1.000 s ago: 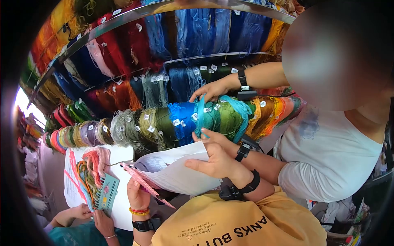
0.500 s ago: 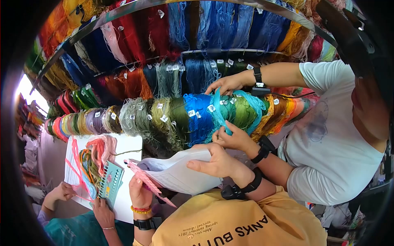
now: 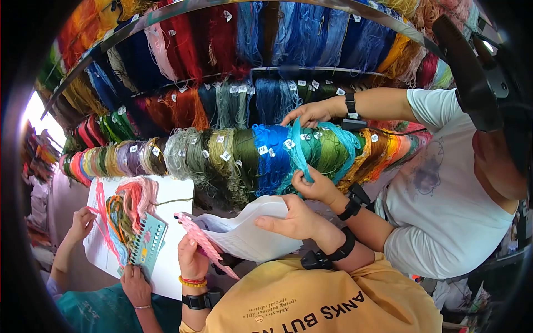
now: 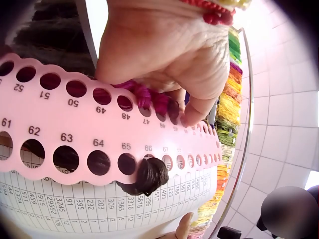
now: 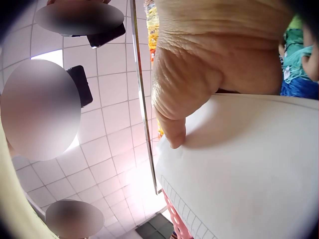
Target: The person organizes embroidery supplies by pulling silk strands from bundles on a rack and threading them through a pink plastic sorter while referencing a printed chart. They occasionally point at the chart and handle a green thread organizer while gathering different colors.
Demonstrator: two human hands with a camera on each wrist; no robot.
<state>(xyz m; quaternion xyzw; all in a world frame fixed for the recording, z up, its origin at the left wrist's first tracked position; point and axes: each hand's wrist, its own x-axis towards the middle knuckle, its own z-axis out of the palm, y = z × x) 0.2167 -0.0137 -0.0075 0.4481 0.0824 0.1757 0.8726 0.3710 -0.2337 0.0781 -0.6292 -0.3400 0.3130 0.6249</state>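
My left hand (image 3: 191,260) holds a pink thread organizer card (image 4: 75,112) at its edge. Numbered holes run along both long sides of the card. Magenta thread (image 4: 143,95) is looped through holes by my fingers, and a dark thread bundle (image 4: 149,177) hangs at hole 66. Behind the card lie sheets of paper (image 3: 255,236), printed with a table of numbers. My right hand (image 3: 297,219) grips these sheets at their far right edge, the thumb on the near face. In the right wrist view, the sheet's blank side (image 5: 249,164) curves away from my thumb.
A long rail of labelled thread skeins (image 3: 244,155) crosses ahead, with more skeins hanging behind. At right, another person's hands (image 3: 316,186) handle a turquoise skein (image 3: 300,147). At lower left, someone holds a teal thread card (image 3: 149,238) over a white board (image 3: 175,222).
The view has shifted, then settled. The person at right has brought their lower hand onto the turquoise skein. The person at lower left has raised one hand with pink thread. My hands keep their hold.
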